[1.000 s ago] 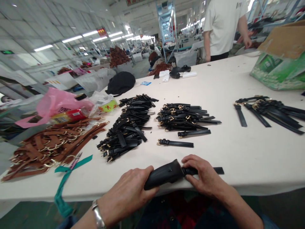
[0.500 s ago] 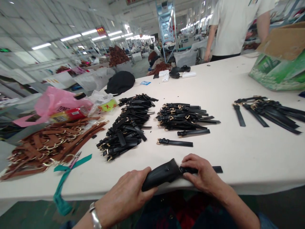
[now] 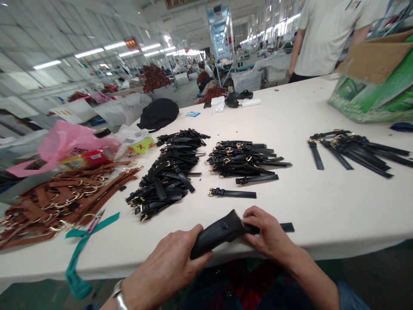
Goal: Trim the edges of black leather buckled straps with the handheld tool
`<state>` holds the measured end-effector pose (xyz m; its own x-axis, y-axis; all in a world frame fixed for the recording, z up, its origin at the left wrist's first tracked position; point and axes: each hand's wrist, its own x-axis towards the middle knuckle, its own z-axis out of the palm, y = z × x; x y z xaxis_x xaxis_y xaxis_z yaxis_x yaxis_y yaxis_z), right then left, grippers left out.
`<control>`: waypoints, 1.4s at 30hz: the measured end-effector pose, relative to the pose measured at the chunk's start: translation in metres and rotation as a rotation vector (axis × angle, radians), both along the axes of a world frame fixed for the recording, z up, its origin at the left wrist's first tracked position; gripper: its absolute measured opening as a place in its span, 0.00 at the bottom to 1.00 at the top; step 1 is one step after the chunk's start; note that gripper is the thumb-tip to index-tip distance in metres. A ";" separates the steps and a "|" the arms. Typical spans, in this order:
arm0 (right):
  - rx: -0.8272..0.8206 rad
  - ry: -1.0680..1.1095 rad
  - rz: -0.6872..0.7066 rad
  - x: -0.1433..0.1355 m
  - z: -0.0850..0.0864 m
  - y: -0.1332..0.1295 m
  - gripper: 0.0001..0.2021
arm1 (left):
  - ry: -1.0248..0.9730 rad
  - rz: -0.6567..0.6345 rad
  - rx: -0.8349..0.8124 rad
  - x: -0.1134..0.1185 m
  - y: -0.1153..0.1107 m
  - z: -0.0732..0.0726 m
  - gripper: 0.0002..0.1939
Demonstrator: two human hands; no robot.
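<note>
My left hand [image 3: 174, 254] is wrapped round a wide, curved black leather piece [image 3: 217, 232] near the table's front edge. With fingers pinched, my right hand [image 3: 269, 234] grips a narrow black strap [image 3: 286, 227], whose free end sticks out to the right. The strap's other end meets the open end of the leather piece; whether it goes inside is hidden by my fingers. Beyond my hands a single buckled strap [image 3: 232, 193] lies flat, with another strap [image 3: 257, 179] behind it, beside a pile of black buckled straps [image 3: 241, 158].
A larger strap pile [image 3: 169, 172] lies left of centre, more straps [image 3: 361, 150] at right. Brown straps [image 3: 58, 198], scissors with teal ribbon [image 3: 77, 258] and a pink bag [image 3: 71, 144] are at left. A green box [image 3: 368, 94] and a person [image 3: 332, 38] stand at back right.
The view has shifted slightly, so the table items sit a little further left. Both hands keep their hold, and the leather piece and strap look nearly the same.
</note>
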<state>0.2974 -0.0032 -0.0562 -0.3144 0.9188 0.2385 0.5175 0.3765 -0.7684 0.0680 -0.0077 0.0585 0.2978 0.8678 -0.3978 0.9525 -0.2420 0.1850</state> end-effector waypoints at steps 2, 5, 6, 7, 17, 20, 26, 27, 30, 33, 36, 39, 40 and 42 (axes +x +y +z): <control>0.009 0.019 0.031 0.004 0.000 -0.001 0.11 | 0.015 -0.020 -0.010 0.006 -0.001 0.001 0.15; 0.011 -0.019 0.022 0.009 0.001 -0.004 0.12 | 0.042 -0.037 -0.014 0.008 -0.002 0.002 0.17; 0.009 -0.043 0.005 0.010 0.003 -0.005 0.11 | 0.052 -0.039 -0.020 0.008 -0.001 0.003 0.17; 0.007 -0.065 -0.012 0.010 0.004 -0.006 0.10 | 0.060 -0.043 -0.029 0.008 -0.001 0.004 0.16; 0.006 -0.018 0.040 0.017 0.007 -0.007 0.13 | 0.051 -0.031 -0.044 0.005 0.000 0.004 0.17; 0.019 -0.031 0.024 0.016 0.007 -0.008 0.12 | 0.043 -0.035 -0.043 0.003 -0.002 0.001 0.18; 0.103 -0.198 -0.099 0.007 0.009 -0.012 0.09 | 0.020 -0.032 -0.022 0.000 -0.003 -0.003 0.19; 0.112 -0.226 -0.106 0.007 0.009 -0.012 0.08 | 0.021 -0.029 -0.023 0.000 -0.003 -0.004 0.19; 0.118 -0.263 -0.086 0.011 0.010 -0.013 0.06 | 0.039 -0.025 -0.031 0.001 -0.004 -0.003 0.18; 0.102 -0.260 -0.079 0.015 0.007 -0.016 0.05 | 0.066 -0.044 -0.027 0.003 -0.005 -0.001 0.17; 0.074 -0.205 -0.102 0.014 0.005 -0.019 0.06 | 0.085 -0.087 -0.023 0.006 -0.005 0.002 0.14; 0.058 -0.143 -0.105 0.011 0.005 -0.018 0.07 | 0.099 -0.080 -0.031 0.007 -0.003 0.004 0.15; 0.056 -0.134 -0.100 0.011 0.006 -0.018 0.07 | 0.098 -0.068 -0.038 0.008 -0.003 0.004 0.16; 0.057 -0.133 -0.089 0.012 0.007 -0.016 0.08 | 0.091 -0.040 -0.050 0.007 -0.002 0.004 0.17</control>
<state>0.3094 -0.0192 -0.0487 -0.2650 0.9306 0.2526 0.6467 0.3658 -0.6693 0.0753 -0.0094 0.0626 0.2923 0.8342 -0.4677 0.9557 -0.2729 0.1106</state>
